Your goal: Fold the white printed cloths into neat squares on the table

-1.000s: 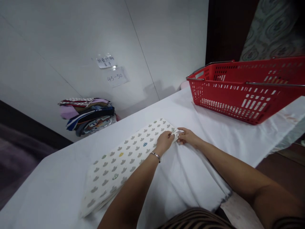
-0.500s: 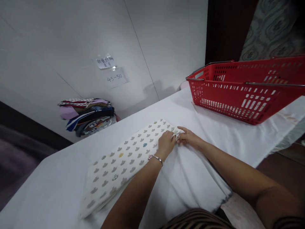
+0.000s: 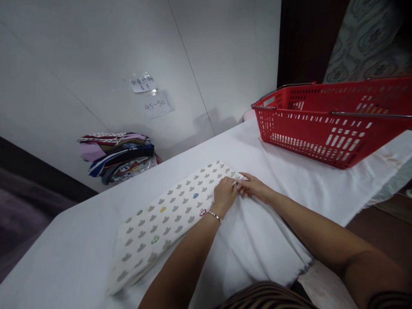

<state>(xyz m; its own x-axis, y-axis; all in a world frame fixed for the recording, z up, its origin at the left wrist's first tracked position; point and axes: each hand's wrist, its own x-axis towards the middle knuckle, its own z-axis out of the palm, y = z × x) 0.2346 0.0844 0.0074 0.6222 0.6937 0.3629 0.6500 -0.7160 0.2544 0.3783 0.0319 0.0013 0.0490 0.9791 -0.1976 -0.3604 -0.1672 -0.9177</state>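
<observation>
A folded white cloth (image 3: 180,208) with grey mushroom-like shapes and a few coloured ones lies slantwise on the white-covered table. My left hand (image 3: 225,193), with a silver bracelet at the wrist, is closed on the cloth's right end. Just right of it, my right hand (image 3: 252,187) pinches the corner of the same cloth, fingertips close to those of my left hand. The palms and the folds under the fingers are hidden.
A red perforated basket (image 3: 305,131) with metal handles stands at the right on the white table cover (image 3: 80,240). Beyond the table's far edge is a stack of folded clothes (image 3: 120,156). Two paper notes (image 3: 157,104) are taped to the wall.
My right hand's fingers have drawn slightly closer together at the cloth's corner. The cloth and my left hand are nearly unmoved.
</observation>
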